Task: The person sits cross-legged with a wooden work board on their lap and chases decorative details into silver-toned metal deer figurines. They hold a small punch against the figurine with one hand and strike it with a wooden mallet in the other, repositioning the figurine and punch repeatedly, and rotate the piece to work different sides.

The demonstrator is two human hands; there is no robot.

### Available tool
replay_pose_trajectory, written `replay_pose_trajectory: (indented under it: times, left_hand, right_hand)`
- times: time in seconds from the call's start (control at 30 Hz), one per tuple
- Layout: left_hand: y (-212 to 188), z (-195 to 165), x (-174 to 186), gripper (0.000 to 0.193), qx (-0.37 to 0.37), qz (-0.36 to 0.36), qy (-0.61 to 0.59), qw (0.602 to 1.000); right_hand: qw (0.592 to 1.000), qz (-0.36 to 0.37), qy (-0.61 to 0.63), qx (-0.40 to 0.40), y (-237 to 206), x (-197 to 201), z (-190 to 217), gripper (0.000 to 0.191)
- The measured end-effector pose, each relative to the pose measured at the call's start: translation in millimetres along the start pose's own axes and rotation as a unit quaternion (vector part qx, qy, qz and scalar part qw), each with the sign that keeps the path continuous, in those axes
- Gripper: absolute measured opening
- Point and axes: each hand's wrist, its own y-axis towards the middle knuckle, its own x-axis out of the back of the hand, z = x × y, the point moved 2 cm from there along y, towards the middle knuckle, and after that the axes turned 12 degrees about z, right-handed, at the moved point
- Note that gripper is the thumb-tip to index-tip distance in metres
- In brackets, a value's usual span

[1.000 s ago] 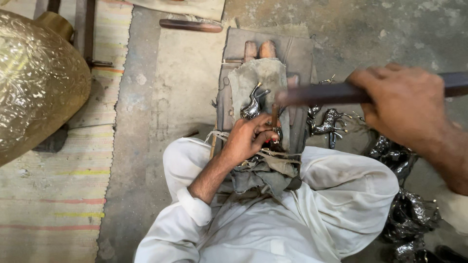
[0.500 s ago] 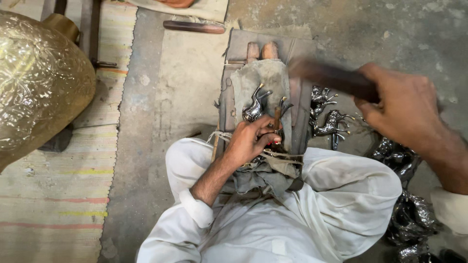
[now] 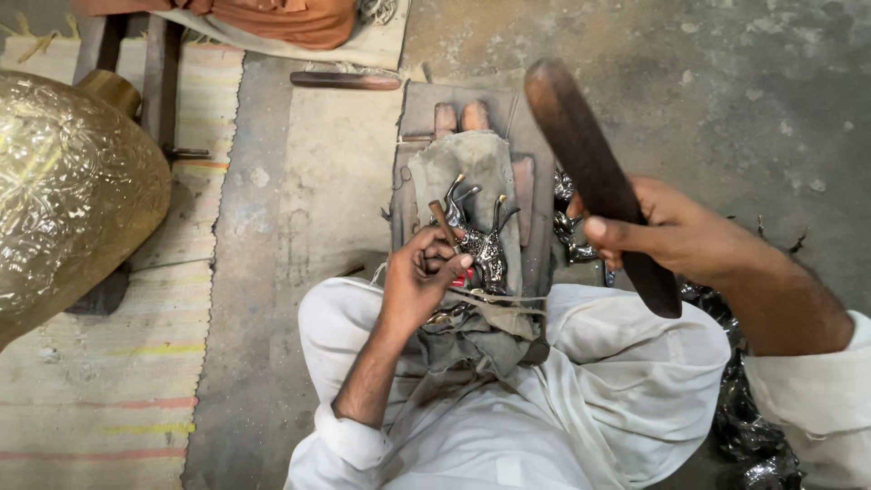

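- Between the crossed legs, in the head view, a small silver animal figure [image 3: 479, 249] is seen lying on a grey cloth pad [image 3: 481, 168] spread over a dark work block [image 3: 508, 118] on the floor.
- A short punch [image 3: 445, 224] is pinched in the left hand [image 3: 422, 277], the fingers closed around its shaft, with the tip set down at the figure (the exact contact point is hidden by the fingers).
- A dark wooden mallet [image 3: 594, 177] is gripped in the right hand [image 3: 676, 236], the fingers wrapped tight about its lower half; it is raised and tilted above the block, well apart from the punch.
- More silver figures [image 3: 567, 227] are heaped just beside the block on the right and along the floor by the right knee.
- A large embossed brass vessel [image 3: 73, 191] is seen on a striped mat [image 3: 100, 381] at the far left, and a wooden handle [image 3: 345, 80] lies near the top edge.
- A risk is judged: the punch head is small and close to the fingers, so a slanted blow could glance off onto the left hand, or the figure could be skidded off the soft pad.
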Motion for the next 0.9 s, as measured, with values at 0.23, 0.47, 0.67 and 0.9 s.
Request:
replay_pose_trajectory:
  times: [0.23, 0.47, 0.67, 0.9]
  left_hand:
    - [-3, -23, -6, 0.033, 0.043, 0.021, 0.101, 0.994]
    - [17, -34, -37, 0.039, -0.003, 0.061, 0.213, 0.975]
    - [20, -29, -50, 0.034, -0.05, 0.073, 0.315, 0.945]
    - [15, -29, -52, 0.032, -0.046, 0.053, 0.355, 0.932]
  right_hand:
    - [0.994, -0.008, -0.074, -0.078, -11, -5, -57, 0.038]
    - [0.991, -0.033, -0.07, -0.109, -28, -2, -98, 0.044]
    - [0.989, -0.062, -0.103, -0.089, -34, 1, -108, 0.047]
    - [0.907, -0.219, -0.351, -0.083, -35, 1, -68, 0.044]
